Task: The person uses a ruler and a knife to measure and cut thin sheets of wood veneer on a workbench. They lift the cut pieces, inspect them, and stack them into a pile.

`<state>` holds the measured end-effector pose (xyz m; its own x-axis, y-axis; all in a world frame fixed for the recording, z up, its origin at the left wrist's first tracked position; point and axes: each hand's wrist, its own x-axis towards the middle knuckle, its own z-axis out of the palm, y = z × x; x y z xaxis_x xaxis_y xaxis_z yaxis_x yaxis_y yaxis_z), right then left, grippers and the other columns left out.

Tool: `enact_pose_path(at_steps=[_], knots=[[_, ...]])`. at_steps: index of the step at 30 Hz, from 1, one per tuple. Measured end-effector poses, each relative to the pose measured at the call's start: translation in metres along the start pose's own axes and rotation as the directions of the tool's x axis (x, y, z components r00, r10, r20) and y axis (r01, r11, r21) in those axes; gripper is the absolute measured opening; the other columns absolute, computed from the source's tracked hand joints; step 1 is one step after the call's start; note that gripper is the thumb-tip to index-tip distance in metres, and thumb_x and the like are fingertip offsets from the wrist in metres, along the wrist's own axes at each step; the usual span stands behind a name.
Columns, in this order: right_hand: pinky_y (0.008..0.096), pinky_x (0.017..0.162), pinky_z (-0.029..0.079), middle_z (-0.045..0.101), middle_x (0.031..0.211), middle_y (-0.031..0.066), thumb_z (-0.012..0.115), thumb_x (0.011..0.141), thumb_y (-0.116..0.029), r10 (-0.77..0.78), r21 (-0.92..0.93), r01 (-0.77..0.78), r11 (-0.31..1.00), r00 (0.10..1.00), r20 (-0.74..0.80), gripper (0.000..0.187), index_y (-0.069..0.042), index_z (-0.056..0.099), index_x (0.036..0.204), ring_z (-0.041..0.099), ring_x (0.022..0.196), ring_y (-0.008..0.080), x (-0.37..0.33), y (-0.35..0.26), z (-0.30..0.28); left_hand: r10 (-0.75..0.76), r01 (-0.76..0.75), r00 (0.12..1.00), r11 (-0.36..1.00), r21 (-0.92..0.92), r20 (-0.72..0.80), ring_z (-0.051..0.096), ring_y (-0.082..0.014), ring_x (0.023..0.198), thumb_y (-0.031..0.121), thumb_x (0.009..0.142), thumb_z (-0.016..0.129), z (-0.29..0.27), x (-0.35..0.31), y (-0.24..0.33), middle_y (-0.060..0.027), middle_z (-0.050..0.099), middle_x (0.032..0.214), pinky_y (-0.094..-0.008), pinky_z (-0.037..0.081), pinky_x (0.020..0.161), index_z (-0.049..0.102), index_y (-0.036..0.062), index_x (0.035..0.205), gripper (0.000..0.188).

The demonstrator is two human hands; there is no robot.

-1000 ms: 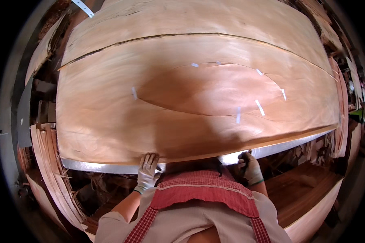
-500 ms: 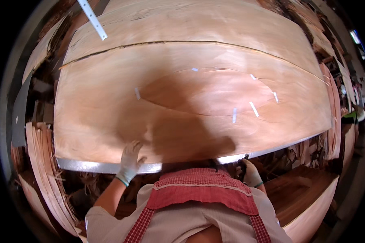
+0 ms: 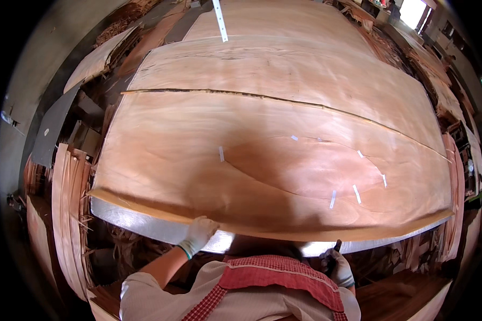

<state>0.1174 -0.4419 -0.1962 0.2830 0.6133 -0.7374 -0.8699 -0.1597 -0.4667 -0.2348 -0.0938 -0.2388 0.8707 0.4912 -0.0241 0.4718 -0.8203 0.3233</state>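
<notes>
A wide, pale-brown wood veneer sheet (image 3: 160, 155) lies before me, its near edge curled upward. An oval patch (image 3: 310, 166) in it has several short strips of white tape around its outline. My left hand (image 3: 201, 234), in a white glove with a green cuff, is closed on the raised near edge, left of my body. My right hand (image 3: 339, 269), also gloved, stays low beside my apron, closed around a small dark tool (image 3: 336, 249) whose kind I cannot make out. Below the sheet shows a shiny metal edge (image 3: 144, 221).
Across the veneer runs a thin bamboo stick (image 3: 262, 96). A white perforated strip (image 3: 220, 21) hangs above the far part. Stacked veneer (image 3: 69, 198) stands at the left, with more veneer (image 3: 451, 198) at the right. Torn scraps lie beneath the metal edge.
The near edge of the veneer has come up off the metal edge, with my left hand now on it. My view has tilted up, showing more of the far side. My right hand keeps the dark tool.
</notes>
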Motion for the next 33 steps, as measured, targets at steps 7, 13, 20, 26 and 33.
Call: enact_pose_path(at_steps=[7, 13, 20, 26, 33], knots=[[0.0352, 0.077, 0.049, 0.059, 0.097, 0.016, 0.047, 0.088, -0.007, 0.235, -0.789, 0.565, -0.243, 0.823, 0.517, 0.027, -0.001, 0.06, 0.111, 0.06, 0.087, 0.0297, 0.0, -0.041, 0.046, 0.145, -0.144, 0.986, 0.989, 0.025, -0.087, 0.063, -0.0328, 0.081, 0.018, 0.087, 0.058, -0.131, 0.096, 0.005, -0.0146, 0.066, 0.088, -0.0428, 0.049, 0.072, 0.066, 0.0089, 0.095, 0.015], [0.0474, 0.076, 0.048, 0.066, 0.089, 0.0203, 0.05, 0.091, -0.029, -0.299, -0.99, 0.071, -0.124, 0.949, 0.106, 0.031, -0.001, 0.058, 0.1, 0.063, 0.084, 0.0379, 0.09, -0.075, 0.052, 0.161, -0.141, 0.92, 0.987, 0.081, -0.358, 0.062, -0.0328, 0.089, 0.004, 0.082, 0.061, -0.231, 0.136, 0.053, -0.0137, 0.066, 0.093, -0.0385, 0.049, 0.08, 0.065, 0.0037, 0.098, 0.016], [0.0481, 0.083, 0.049, 0.065, 0.102, 0.0245, 0.045, 0.092, -0.022, -0.583, -0.912, -0.268, -0.31, 0.812, -0.04, 0.026, -0.004, 0.058, 0.104, 0.062, 0.097, 0.0405, 0.169, -0.124, 0.091, 0.213, -0.131, 0.823, 0.973, 0.189, -0.526, 0.06, -0.0318, 0.091, 0.002, 0.081, 0.061, -0.26, 0.133, 0.064, -0.0125, 0.065, 0.095, -0.0383, 0.047, 0.082, 0.065, 0.0043, 0.1, 0.019], [0.0422, 0.09, 0.049, 0.065, 0.109, 0.0204, 0.04, 0.094, -0.019, -0.554, -0.957, -0.128, -0.26, 0.831, 0.039, 0.034, -0.003, 0.054, 0.121, 0.062, 0.103, 0.0356, 0.137, -0.073, 0.041, 0.26, -0.143, 0.856, 0.95, 0.279, -0.446, 0.059, -0.0301, 0.098, 0.002, 0.078, 0.061, -0.255, 0.101, 0.066, -0.0101, 0.064, 0.108, -0.0394, 0.048, 0.084, 0.063, 0.0076, 0.108, 0.031], [0.0479, 0.08, 0.049, 0.061, 0.114, 0.0229, 0.038, 0.099, -0.03, -0.41, -0.87, -0.187, -0.456, 0.912, 0.019, 0.041, -0.013, 0.044, 0.136, 0.06, 0.099, 0.0378, -0.003, 0.035, -0.116, 0.3, -0.222, 0.941, 0.897, 0.383, -0.159, 0.057, -0.0239, 0.104, 0.011, 0.08, 0.057, -0.178, 0.043, 0.045, -0.0043, 0.054, 0.127, -0.0379, 0.047, 0.085, 0.056, 0.012, 0.122, 0.042]])
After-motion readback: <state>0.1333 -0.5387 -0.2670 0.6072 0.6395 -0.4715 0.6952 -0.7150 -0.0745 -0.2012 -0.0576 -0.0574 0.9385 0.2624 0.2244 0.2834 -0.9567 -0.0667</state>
